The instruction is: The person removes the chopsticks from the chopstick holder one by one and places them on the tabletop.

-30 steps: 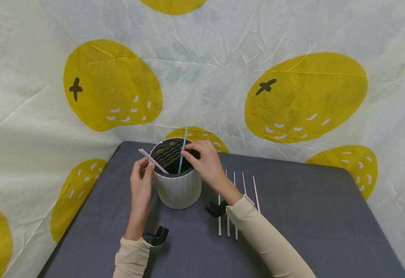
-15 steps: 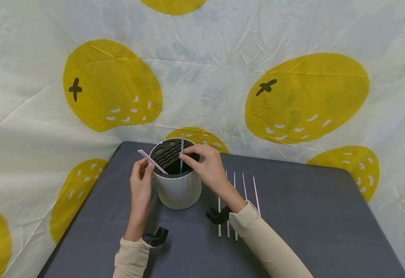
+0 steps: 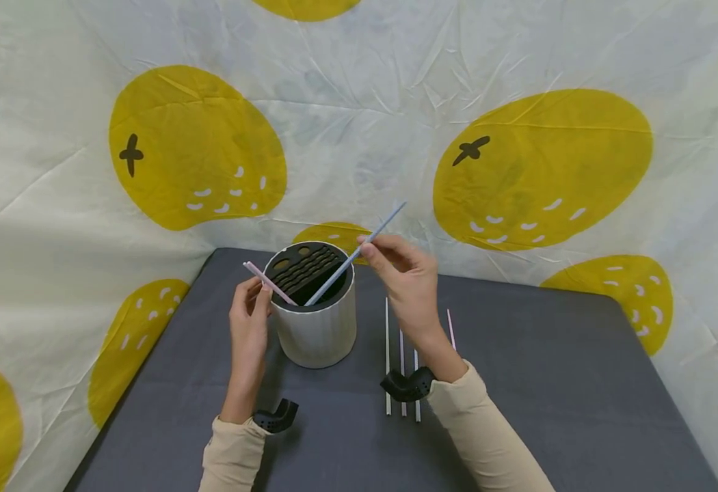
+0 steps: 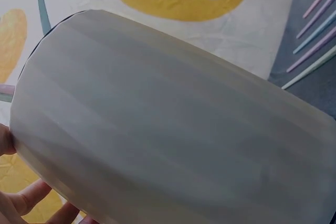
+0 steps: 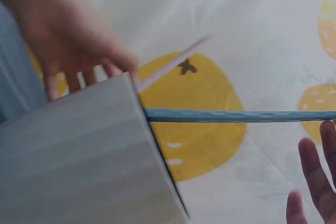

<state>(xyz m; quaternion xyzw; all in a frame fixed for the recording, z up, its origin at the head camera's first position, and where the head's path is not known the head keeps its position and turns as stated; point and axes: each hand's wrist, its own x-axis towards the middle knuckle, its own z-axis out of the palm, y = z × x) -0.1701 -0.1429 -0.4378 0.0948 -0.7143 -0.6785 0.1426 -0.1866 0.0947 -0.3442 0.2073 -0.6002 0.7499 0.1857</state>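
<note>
A white, ribbed utensil holder (image 3: 312, 338) with a black slotted top stands upright on the grey table. Beside its left rim, my left hand (image 3: 250, 321) rests its fingertips on the wall; the left wrist view shows them spread along the holder (image 4: 173, 114). Pink and pale chopsticks (image 3: 267, 281) lean out over that rim. My right hand (image 3: 411, 277) pinches a blue chopstick (image 3: 342, 271), tilted up to the right with its lower end inside the holder. In the right wrist view this chopstick (image 5: 210, 115) juts from the opening toward the fingers.
Several pastel chopsticks (image 3: 388, 355) lie roughly parallel on the table (image 3: 550, 396), partly under my right forearm. A pale cloth (image 3: 359, 150) with yellow fruit prints hangs behind and beside the table. Dark wrist mounts (image 3: 277, 416) are on both wrists.
My right hand has moved right and a little up. The blue chopstick has swung from nearly upright to a rightward tilt. My left hand and the holder have hardly moved.
</note>
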